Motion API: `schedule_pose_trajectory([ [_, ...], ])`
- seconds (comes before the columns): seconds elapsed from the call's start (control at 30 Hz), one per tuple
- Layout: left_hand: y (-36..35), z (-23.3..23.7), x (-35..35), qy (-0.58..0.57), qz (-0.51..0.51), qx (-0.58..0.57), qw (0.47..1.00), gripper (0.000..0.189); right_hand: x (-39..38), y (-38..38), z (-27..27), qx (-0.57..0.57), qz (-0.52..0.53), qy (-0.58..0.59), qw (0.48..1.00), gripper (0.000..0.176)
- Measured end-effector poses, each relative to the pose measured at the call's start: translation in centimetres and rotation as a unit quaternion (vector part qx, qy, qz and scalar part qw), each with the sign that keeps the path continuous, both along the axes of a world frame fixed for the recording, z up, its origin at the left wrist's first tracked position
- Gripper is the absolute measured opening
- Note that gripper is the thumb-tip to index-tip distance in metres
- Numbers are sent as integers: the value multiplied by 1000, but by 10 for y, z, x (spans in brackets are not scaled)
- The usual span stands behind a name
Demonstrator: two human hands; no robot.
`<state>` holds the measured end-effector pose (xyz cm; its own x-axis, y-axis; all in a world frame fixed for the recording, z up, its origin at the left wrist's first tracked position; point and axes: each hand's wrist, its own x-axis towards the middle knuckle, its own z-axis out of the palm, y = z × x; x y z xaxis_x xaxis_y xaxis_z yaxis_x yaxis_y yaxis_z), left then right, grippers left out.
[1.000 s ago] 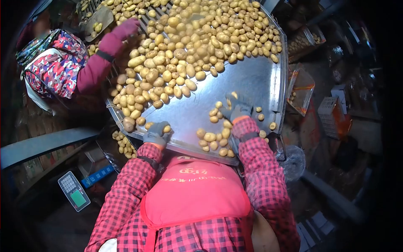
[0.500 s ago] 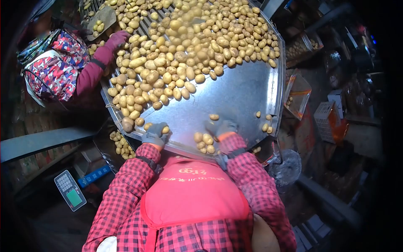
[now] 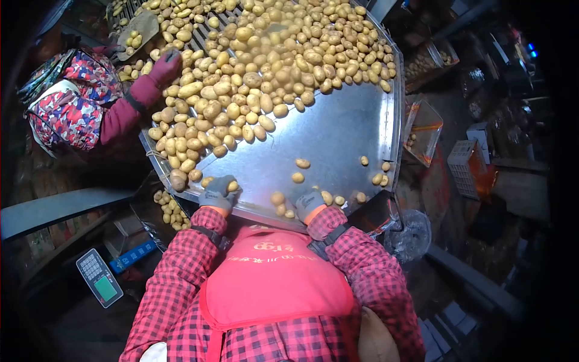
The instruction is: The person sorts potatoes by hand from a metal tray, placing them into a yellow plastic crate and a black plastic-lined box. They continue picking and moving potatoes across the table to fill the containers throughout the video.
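My left hand [image 3: 217, 194], in a grey glove with an orange cuff, is closed around a potato [image 3: 232, 186] at the front left of the metal sorting table [image 3: 338, 130]. Another potato [image 3: 207, 181] lies beside its fingers. My right hand [image 3: 306, 201], gloved the same way, is low over the front edge, its slightly blurred fingers open and directed up and left. Left of it sits a small group of potatoes [image 3: 278, 198]; to its right is a single potato [image 3: 327, 198]. Two more, including one potato [image 3: 302, 163], lie just beyond the fingers.
A large heap of potatoes [image 3: 253, 96] covers the table's far and left parts. At the left, a co-worker's gloved hand [image 3: 164, 66] reaches over the heap. Below are a digital scale display [image 3: 99, 277], a potato-filled container [image 3: 170, 210] and a crate [image 3: 465, 166].
My right hand has shifted slightly left and toward me, and potatoes around it have spread, several now to its right. My left hand keeps its potato. The co-worker's hand has drawn back slightly.
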<state>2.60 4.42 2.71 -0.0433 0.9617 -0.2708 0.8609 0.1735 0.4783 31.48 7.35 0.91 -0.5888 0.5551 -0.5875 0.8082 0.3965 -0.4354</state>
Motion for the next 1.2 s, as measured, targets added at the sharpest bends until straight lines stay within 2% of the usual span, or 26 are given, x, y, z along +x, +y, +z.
schedule_pose_trajectory([
  [0.1,3,4,-1,-12,7,-18,1000,21,-9,23,2,34,-93,15,995,34],
  [0.2,1,-8,1,-9,16,-18,1000,34,-19,58,8,177,-198,53,963,30],
  [0.3,-3,-10,-1,4,9,-1,1000,38,-43,76,-37,164,-206,35,964,28],
  [0.4,-6,-25,-8,13,-7,24,1000,36,-60,49,8,140,-106,-4,984,27],
  [0.5,-8,-21,-4,-9,13,58,998,32,-60,18,25,75,5,-3,997,33],
  [0.6,1,-1,2,2,14,-9,1000,28,-9,-8,-47,113,60,83,988,36],
  [0.67,3,-1,2,3,14,-24,1000,26,37,-25,-67,274,8,216,937,34],
  [0.7,5,4,2,4,14,-36,999,26,53,-31,-71,191,-77,232,951,33],
  [0.77,5,6,1,8,12,-37,999,26,78,-39,-75,21,-242,253,937,32],
  [0.83,3,2,-1,15,7,-15,1000,27,98,-41,-80,-149,-391,259,870,32],
  [0.9,2,0,-3,9,8,-27,1000,28,111,-40,-84,-173,-500,235,815,38],
  [0.93,3,0,-4,7,9,-33,999,29,110,-34,-69,-180,-554,227,780,44],
  [0.97,3,3,-3,2,12,-39,999,28,112,-34,-50,-177,-587,286,737,45],
  [1.03,6,12,-2,-6,15,-51,999,28,108,-20,-16,-214,-621,386,648,61],
  [1.13,5,3,-4,-34,29,-47,998,29,99,-7,34,-361,-665,383,529,62],
  [1.2,1,-8,3,-209,136,-65,966,30,93,-4,57,-416,-679,366,481,62],
])
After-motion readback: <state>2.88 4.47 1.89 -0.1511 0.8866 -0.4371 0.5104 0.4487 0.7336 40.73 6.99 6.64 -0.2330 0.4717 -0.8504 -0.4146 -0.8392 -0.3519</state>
